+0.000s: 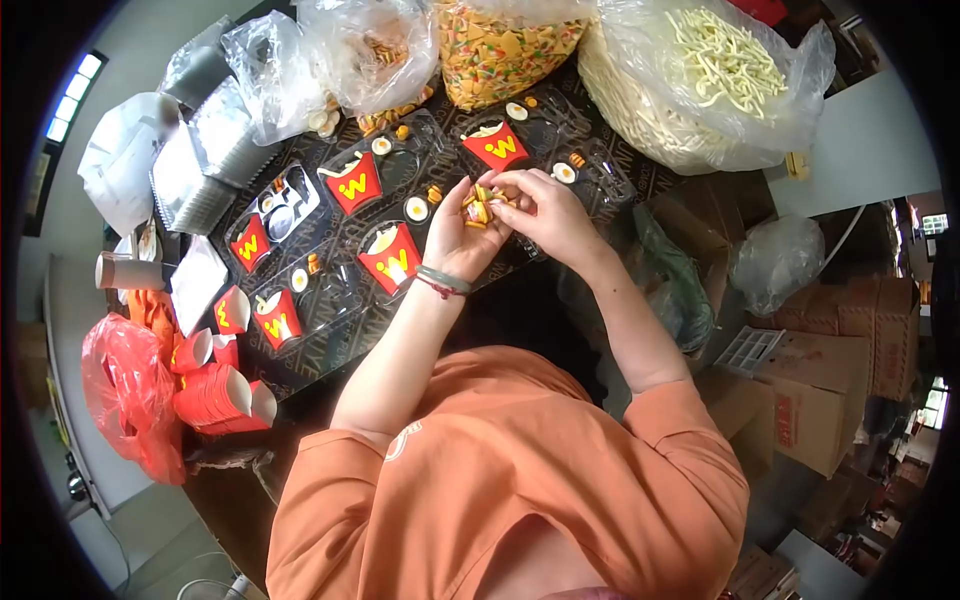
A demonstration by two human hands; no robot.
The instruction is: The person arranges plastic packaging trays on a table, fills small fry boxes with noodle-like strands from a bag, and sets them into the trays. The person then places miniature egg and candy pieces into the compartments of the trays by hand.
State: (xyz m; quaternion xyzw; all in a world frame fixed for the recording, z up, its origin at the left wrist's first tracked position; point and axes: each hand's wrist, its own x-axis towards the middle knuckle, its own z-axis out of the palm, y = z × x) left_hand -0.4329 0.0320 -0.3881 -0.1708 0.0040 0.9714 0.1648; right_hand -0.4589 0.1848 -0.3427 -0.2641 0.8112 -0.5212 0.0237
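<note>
Several small toy burgers (478,208) lie in my left hand (462,232), which is palm up with curled fingers over the front part of the black patterned table. My right hand (545,212) meets it from the right, its fingertips pinched at the pieces. Around my hands are clear plastic trays holding red fry cartons with a yellow mark, such as one carton (390,258) left of my left wrist and another (494,147) just beyond my hands. Round egg pieces (416,209) and small burgers sit in the trays beside the cartons.
Along the back stand bags of orange pieces (508,50) and pale fry sticks (690,90). Stacked clear trays (205,170) are at the left, with red cartons (215,395) and a red bag (130,400) nearer. Cardboard boxes (815,400) are at the right.
</note>
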